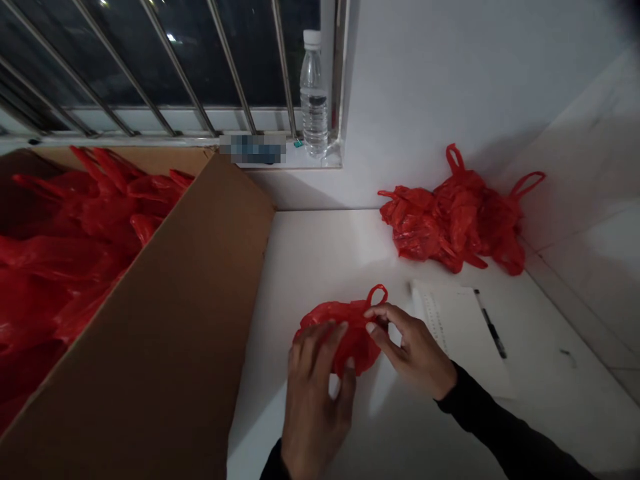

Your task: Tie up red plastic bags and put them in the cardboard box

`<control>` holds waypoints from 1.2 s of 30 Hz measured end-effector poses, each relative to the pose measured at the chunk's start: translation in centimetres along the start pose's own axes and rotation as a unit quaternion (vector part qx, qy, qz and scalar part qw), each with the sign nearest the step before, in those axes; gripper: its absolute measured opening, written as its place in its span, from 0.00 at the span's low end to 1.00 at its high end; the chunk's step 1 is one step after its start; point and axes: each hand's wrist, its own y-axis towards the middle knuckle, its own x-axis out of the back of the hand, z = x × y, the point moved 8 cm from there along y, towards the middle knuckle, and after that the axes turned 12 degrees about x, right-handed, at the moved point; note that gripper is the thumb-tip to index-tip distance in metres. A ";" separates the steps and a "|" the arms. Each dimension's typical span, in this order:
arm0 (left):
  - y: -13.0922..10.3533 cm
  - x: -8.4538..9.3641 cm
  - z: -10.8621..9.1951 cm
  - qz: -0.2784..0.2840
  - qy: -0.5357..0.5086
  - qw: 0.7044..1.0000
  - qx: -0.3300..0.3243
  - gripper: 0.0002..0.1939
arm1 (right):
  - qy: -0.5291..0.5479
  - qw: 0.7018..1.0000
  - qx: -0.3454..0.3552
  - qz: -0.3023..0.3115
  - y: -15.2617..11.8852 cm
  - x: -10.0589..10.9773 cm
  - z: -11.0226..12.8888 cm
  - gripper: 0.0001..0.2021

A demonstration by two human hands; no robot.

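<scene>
Nearest the camera, the left hand is pressing down on the near end of a crumpled red plastic bag lying on the white desk, its fingers curled over the bag's bulk, while the right hand is coming in from the right, thumb and forefinger pinching the film just below the handle loop. The bag is lying directly under both hands, its long axis running from the left hand away and rightward to that loop, so the right hand is sitting nearer the handle end. Farther off, a sheet of paper with a pen is lying to the right, a cardboard box full of red bags is standing to the left, and a heap of red bags is resting against the wall.
</scene>
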 end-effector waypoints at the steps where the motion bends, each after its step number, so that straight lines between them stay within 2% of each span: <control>1: 0.3 -0.6 0.0 0.025 0.003 1.000 -0.004 0.21 | 0.003 1.000 -0.007 0.002 0.0 0.0 -0.1 0.08; 3: 0.9 -0.5 1.0 0.033 -0.009 0.999 0.020 0.13 | 0.001 0.999 -0.036 -0.014 -0.3 0.7 -0.9 0.08; 5: 1.3 0.7 2.8 -0.001 -0.032 0.997 0.066 0.09 | -0.029 0.996 -0.054 -0.062 -0.8 2.2 -1.8 0.09; 7: 1.2 2.2 4.5 -0.041 -0.059 0.991 0.116 0.10 | -0.061 0.990 -0.047 -0.115 -1.4 3.6 -2.4 0.09; 9: 1.0 3.0 5.0 -0.054 -0.083 0.985 0.144 0.11 | -0.049 0.990 -0.033 -0.131 -1.8 3.8 -2.8 0.09; 13: 1.0 2.5 2.9 -0.025 -0.109 0.985 0.133 0.16 | 0.007 0.995 -0.014 -0.101 -1.5 2.4 -2.0 0.22; 15: 1.0 2.4 1.7 -0.024 -0.104 0.987 0.120 0.14 | -0.002 0.996 -0.001 -0.085 -1.1 1.9 -1.2 0.19; 18: 0.7 3.8 1.0 -0.077 -0.082 0.986 0.121 0.06 | 0.013 0.994 -0.034 -0.098 -0.9 2.3 -1.3 0.10; 21: -0.1 5.6 1.0 -0.140 -0.043 0.980 0.135 0.07 | 0.023 0.984 -0.064 -0.166 -1.8 3.5 -1.3 0.12; 23: -0.6 6.4 0.8 -0.169 -0.017 0.975 0.144 0.09 | -0.027 0.971 -0.018 -0.236 -2.7 4.7 0.4 0.15; 25: -1.1 6.6 0.4 -0.180 -0.008 0.972 0.150 0.09 | -0.073 0.952 0.068 -0.288 -3.5 5.5 3.4 0.15; 26: -1.2 6.5 0.2 -0.175 -0.014 0.973 0.150 0.09 | -0.078 0.954 0.112 -0.268 -3.4 5.1 4.8 0.15; 27: -1.3 6.3 0.0 -0.166 -0.023 0.974 0.153 0.11 | -0.072 0.962 0.154 -0.215 -3.0 4.3 6.1 0.15; 29: -1.5 6.0 0.1 -0.150 -0.053 0.972 0.170 0.18 | -0.069 0.973 0.210 -0.059 -1.9 1.6 7.9 0.16; 31: -1.6 5.9 0.4 -0.139 -0.082 0.968 0.190 0.17 | -0.106 0.967 0.219 0.072 -1.2 -0.8 8.2 0.13; 36: -1.7 5.6 0.6 -0.102 -0.117 0.967 0.200 0.07 | -0.211 0.945 0.160 0.190 -0.8 -3.2 6.3 0.09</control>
